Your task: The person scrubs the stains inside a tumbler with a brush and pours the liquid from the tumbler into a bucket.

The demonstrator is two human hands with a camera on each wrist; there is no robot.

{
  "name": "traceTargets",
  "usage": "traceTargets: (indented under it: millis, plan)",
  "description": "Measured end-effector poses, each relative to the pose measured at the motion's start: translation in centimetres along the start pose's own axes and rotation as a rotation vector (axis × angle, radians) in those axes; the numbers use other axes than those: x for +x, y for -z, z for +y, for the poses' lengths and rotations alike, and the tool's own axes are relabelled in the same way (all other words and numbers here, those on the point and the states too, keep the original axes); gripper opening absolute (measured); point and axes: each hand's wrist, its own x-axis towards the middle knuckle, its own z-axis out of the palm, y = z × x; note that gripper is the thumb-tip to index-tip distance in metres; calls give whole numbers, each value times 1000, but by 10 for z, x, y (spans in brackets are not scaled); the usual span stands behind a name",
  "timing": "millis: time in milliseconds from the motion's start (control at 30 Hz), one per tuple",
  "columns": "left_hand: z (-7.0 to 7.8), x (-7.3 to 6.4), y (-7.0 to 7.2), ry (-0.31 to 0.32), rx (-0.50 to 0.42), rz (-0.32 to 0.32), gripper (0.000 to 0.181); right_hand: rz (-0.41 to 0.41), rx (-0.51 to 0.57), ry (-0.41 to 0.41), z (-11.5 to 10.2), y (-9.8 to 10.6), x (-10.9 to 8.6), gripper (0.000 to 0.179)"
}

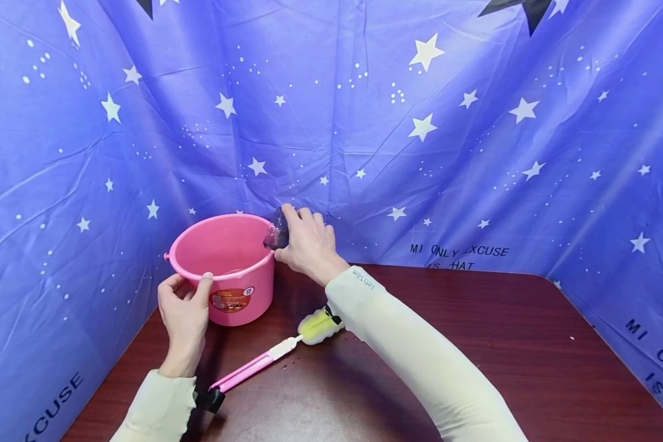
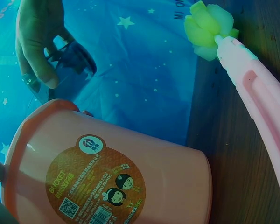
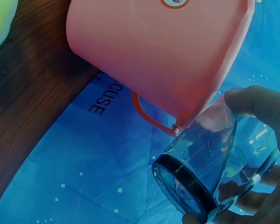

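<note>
A pink bucket (image 1: 261,285) stands on the table at the left, a round brown label (image 2: 96,182) on its near side. My left hand (image 1: 183,316) grips its near left rim, with the thumb on the rim. At the bucket's far right rim, my right hand (image 1: 311,245) holds a clear, dark-tinted cup (image 3: 203,140) around its side. The cup is tilted, its mouth end over the rim and its base turned outward. Below the right forearm lies a sponge brush (image 1: 254,368) with a pink handle and a yellow-and-white head, partly hidden by the sleeve.
The dark red wooden table (image 1: 475,344) reaches to the right. A blue star-printed cloth (image 1: 331,123) hangs close behind it and along both sides. Small wet drops (image 1: 285,366) show beside the brush. The bucket's pink carrying handle (image 3: 147,116) hangs down its outer side.
</note>
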Motion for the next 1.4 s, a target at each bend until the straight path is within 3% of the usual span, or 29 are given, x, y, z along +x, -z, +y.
traceTargets:
  millis: [1400]
  plan:
    - [0,0,1,6,9,-13,59,2,-11,2,-1,0,-1,82]
